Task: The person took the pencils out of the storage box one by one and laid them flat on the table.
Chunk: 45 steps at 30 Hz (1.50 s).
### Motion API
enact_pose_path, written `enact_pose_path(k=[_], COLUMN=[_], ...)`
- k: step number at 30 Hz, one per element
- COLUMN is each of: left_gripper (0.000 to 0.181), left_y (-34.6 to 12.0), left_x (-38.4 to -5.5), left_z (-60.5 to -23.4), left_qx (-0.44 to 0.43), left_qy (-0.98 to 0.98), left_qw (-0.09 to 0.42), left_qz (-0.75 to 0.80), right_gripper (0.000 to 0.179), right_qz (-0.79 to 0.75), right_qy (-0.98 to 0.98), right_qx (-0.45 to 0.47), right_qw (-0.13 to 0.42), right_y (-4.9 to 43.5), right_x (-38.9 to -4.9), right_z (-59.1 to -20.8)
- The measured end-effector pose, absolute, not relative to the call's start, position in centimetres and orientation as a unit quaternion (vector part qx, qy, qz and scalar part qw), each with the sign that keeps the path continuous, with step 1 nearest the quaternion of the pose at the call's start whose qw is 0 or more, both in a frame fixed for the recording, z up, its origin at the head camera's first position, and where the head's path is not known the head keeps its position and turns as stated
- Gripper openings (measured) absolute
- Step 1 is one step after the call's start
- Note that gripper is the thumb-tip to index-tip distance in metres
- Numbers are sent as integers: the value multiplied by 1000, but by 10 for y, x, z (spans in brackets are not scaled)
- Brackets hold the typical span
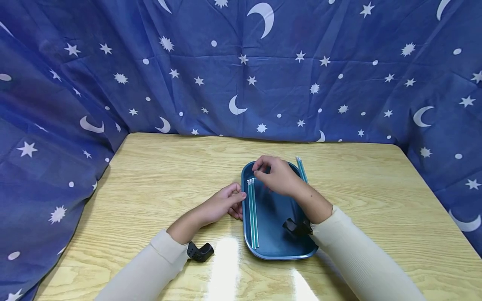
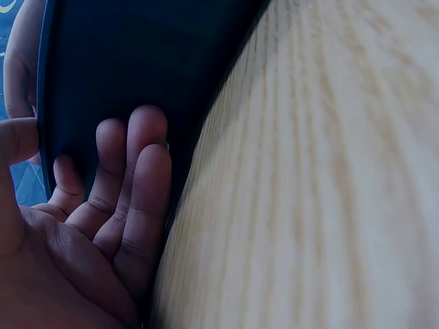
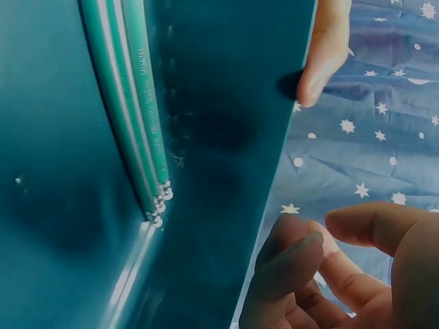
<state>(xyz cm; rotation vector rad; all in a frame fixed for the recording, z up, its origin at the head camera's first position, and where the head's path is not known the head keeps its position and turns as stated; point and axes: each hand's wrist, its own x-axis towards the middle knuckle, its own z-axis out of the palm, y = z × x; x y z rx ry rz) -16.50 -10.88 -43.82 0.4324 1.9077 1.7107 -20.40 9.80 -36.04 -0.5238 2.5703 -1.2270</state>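
Note:
A dark blue tray [image 1: 275,238] lies on the wooden table [image 1: 169,184]. Three thin teal sticks [image 1: 252,213] with white tips lie side by side along its left inner edge, seen close in the right wrist view [image 3: 137,116]. Another teal stick [image 1: 301,169] rests across the tray's far right rim. My left hand [image 1: 235,204] holds the tray's left rim [image 2: 137,62], thumb over the edge and fingers [image 2: 130,192] against the outer wall. My right hand [image 1: 269,173] hovers over the tray's far end, fingers [image 3: 295,260] loosely curled with nothing between them.
A blue cloth [image 1: 241,75] with white moons and stars hangs around the back and both sides of the table. Bare wood lies left and right of the tray. Black wrist mounts [image 1: 199,252] sit on both forearms.

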Motion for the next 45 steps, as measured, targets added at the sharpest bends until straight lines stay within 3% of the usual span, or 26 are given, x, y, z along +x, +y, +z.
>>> enact_pose_path(k=[45], left_gripper=[22], left_y=[-110], left_x=[-166], left_z=[-438], left_qx=[159], left_qy=[703], left_qw=[274], left_qz=[637], right_gripper=[14], right_qz=[-421], right_qy=[860], right_qx=[-122], right_qw=[263], right_y=[95], right_x=[-217], right_z=[-389])
